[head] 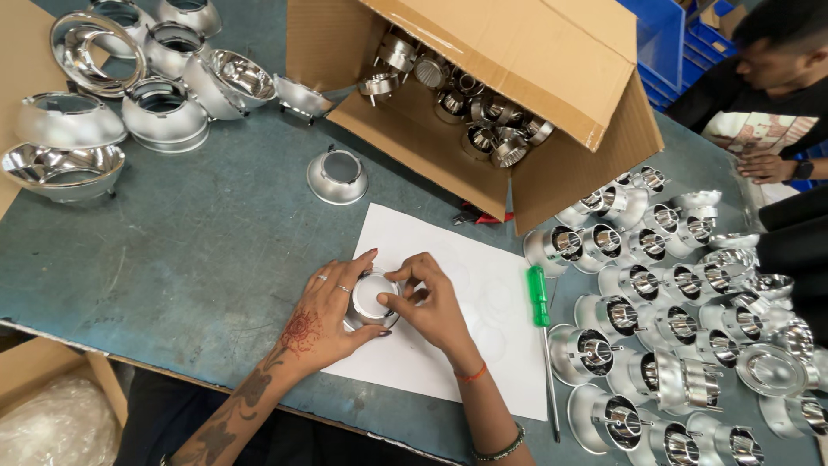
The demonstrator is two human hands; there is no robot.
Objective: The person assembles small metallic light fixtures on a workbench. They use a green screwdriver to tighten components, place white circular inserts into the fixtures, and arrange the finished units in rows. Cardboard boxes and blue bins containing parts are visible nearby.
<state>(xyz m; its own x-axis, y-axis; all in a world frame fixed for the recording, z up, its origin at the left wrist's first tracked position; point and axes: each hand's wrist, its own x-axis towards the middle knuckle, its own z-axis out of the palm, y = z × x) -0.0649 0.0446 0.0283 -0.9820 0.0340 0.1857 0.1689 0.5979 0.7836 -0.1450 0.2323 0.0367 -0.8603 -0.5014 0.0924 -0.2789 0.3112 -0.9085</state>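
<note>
Two hands meet over a white sheet of paper (448, 302) that lies on our worn blue-grey table (198, 250). Our left hand (323, 319) curls around a small round silver part (373, 298), its fingers wrapped along the left side and gripping it, while our right hand (431, 302) pinches the part's right edge between thumb and fingertips. The part rests on the paper, near the sheet's left edge.

Just right of the paper lies a screwdriver with a green handle (538, 295), its shaft pointing toward us. Beyond it, a crowd of shiny silver fittings (664, 345) fills the right side of the table, packed closely together.

Farther out, past the top of the paper, a single silver cup (337, 176) sits alone on the table, and a red-handled tool (479, 217) peeks out beside an open cardboard box (517, 95) that lies on its side and holds more of the small silver pieces. At the far left, larger chrome bowls (164, 86) are clustered together.

At the far right, another person in a dark shirt (759, 95) rests a hand (763, 166) at the table's edge, with blue plastic bins (673, 34) behind.
</note>
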